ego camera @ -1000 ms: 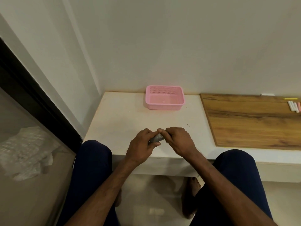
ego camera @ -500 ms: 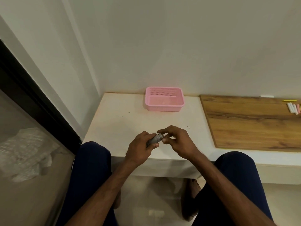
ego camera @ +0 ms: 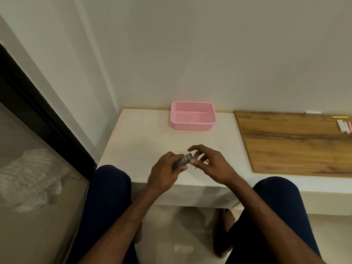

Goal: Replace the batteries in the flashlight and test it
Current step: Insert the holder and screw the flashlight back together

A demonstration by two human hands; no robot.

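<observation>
Far left: a dark frame (ego camera: 47, 119) w/ glass below it, and crumpled white wrap (ego camera: 28, 178) lying behind the glass, well apart from the work.

Next, the pale ledge (ego camera: 137, 141). The person sits facing it, knees at its front edge, so both hands work just above its near part. That's prob. deliberate: a dropped part lands on the ledge, not the floor.

The left hand (ego camera: 163, 170) has its fingers curled round the flashlight (ego camera: 183, 161), a short grey tube, gripping the rear of the body. The tube tilts up and to the right, so its free end points at the other hand. This looks like a bracing hold: 1 hand fixes the body while the other works the end.

The pink basket (ego camera: 192, 126) sits at the back of the ledge by the wall, well beyond the hands. It's likely a bin for parts or cells, but I see none in it for sure.

The right hand (ego camera: 213, 166) is just beside the tube's end, thumb tip at or touching it, the other fingers loosely fanned above. Can't tell if it pinches a cap or cell; the spot is too small and blurred. My guess at the step is opening or closing the end.

Right: a wood board (ego camera: 295, 145) lying beside the ledge, w/ a few chalk sticks (ego camera: 343, 126) and 1 yellow stick (ego camera: 340, 117) at its far corner.

No brand, label or writing is legible anywhere.
</observation>
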